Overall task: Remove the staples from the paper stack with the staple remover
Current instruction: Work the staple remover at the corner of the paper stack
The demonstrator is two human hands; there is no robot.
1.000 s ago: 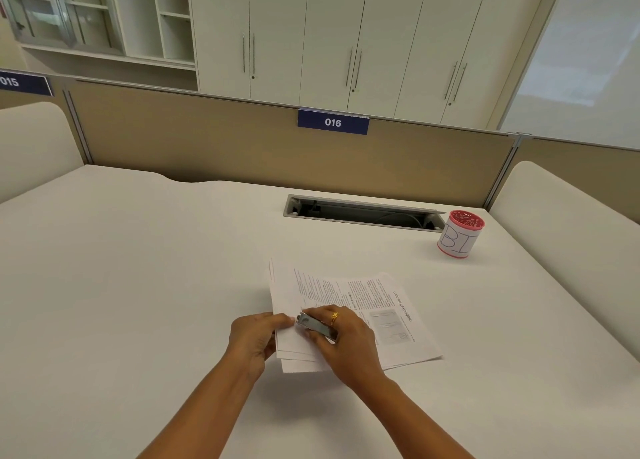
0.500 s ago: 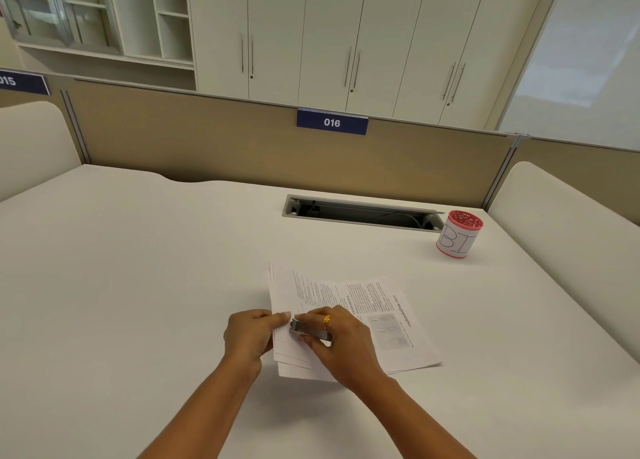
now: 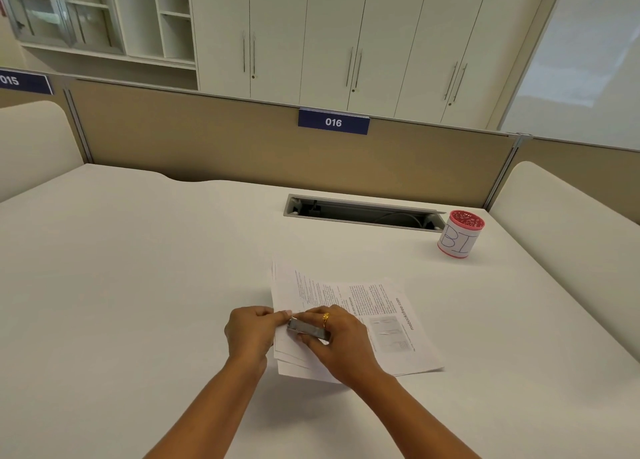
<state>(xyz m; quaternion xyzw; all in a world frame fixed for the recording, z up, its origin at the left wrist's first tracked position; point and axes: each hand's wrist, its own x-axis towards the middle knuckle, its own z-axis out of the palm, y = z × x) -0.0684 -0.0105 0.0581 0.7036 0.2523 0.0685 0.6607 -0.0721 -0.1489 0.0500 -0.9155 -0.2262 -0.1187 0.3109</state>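
White table [image 3: 138, 285]: paper stack [image 3: 381, 306] is lying near its centre. Left hand [image 3: 251, 334] is pinching the stack's left edge; right hand [image 3: 341, 344] is gripping the grey staple remover [image 3: 308, 329] there. Red-rimmed cup [image 3: 459, 233] is standing beside the cable slot [image 3: 360, 212]. Tan partition [image 3: 207, 140] and white cabinets [image 3: 329, 36] are standing behind.

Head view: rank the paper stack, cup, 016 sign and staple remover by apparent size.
1. paper stack
2. cup and 016 sign: look alike, sign farther off, so unranked
3. staple remover, partly covered

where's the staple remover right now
In the head view the staple remover sits low and centre, gripped in the right hand at the left edge of the paper stack, just beside the left hand.
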